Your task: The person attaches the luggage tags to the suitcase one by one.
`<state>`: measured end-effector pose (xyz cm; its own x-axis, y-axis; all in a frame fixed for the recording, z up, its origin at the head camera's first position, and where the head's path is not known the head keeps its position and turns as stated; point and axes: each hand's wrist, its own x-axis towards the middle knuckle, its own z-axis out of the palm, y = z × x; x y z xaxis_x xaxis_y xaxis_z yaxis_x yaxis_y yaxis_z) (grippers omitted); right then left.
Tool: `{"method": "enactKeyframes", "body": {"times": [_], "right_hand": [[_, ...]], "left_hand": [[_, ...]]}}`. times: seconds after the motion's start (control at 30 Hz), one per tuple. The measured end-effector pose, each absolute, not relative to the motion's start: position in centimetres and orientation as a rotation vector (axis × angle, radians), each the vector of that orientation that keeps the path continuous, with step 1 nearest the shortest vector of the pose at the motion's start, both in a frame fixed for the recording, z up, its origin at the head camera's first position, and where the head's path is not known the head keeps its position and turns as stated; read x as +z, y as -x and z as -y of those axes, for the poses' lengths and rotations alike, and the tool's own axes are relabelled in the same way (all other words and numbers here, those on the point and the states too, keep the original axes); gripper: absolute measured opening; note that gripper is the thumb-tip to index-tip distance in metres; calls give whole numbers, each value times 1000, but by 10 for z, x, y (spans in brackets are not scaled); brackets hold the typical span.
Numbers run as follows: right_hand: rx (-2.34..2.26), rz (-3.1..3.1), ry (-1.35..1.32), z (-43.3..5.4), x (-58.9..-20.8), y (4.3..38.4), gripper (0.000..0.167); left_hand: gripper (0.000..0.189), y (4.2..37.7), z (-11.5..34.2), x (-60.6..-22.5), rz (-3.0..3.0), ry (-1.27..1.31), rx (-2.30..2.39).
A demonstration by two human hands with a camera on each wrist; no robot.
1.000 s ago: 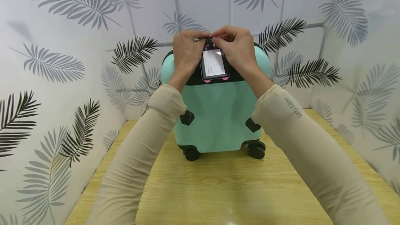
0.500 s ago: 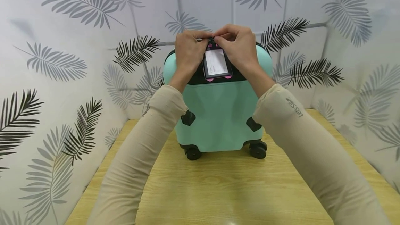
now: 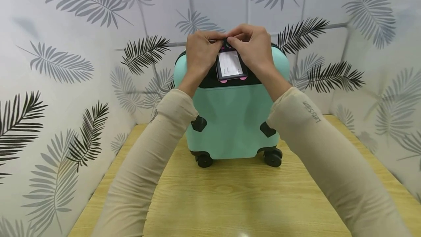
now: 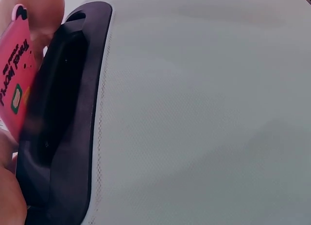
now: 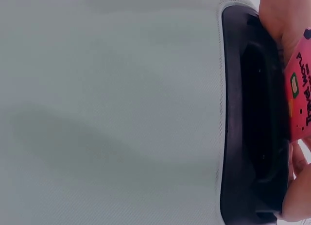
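A mint-green suitcase (image 3: 233, 120) stands upright with a luggage tag (image 3: 230, 63) hanging in front of its black top panel. The tag's white card faces the head camera; its pink back (image 4: 18, 79) with lettering shows in the left wrist view. My left hand (image 3: 200, 52) pinches the tag's dark strap (image 3: 225, 43) at the top edge of the suitcase. Close against it, my right hand (image 3: 255, 48) pinches the strap from the other side with thumb and forefinger. Between the fingertips the strap's end is mostly hidden. The black carry handle (image 5: 265, 108) lies right beside the tag.
Black wheels (image 3: 272, 157) of the suitcase rest on a wood-grain table (image 3: 213, 196). Pale walls (image 3: 65, 54) printed with leaves rise behind and on both sides. Black corner pieces (image 3: 198, 124) sit on the suitcase front.
Both hands stay together at the strap, with small finger movements. The tag has swung slightly to the right. The whole head view has shifted a little.
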<state>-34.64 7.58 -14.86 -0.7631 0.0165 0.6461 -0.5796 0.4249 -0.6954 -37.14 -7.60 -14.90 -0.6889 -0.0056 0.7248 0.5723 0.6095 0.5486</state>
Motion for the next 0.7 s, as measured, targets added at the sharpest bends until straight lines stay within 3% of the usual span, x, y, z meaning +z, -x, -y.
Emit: {"method": "enactKeyframes", "body": {"times": [0.27,0.7], "right_hand": [[1352,2068,-600,-87,-157,345,29],[1268,2042,-655,-83,-162,345,10]], "left_hand": [[22,373,74,-149,2157,436,-1079],[21,373,76,-149,2145,468,-1037]]}}
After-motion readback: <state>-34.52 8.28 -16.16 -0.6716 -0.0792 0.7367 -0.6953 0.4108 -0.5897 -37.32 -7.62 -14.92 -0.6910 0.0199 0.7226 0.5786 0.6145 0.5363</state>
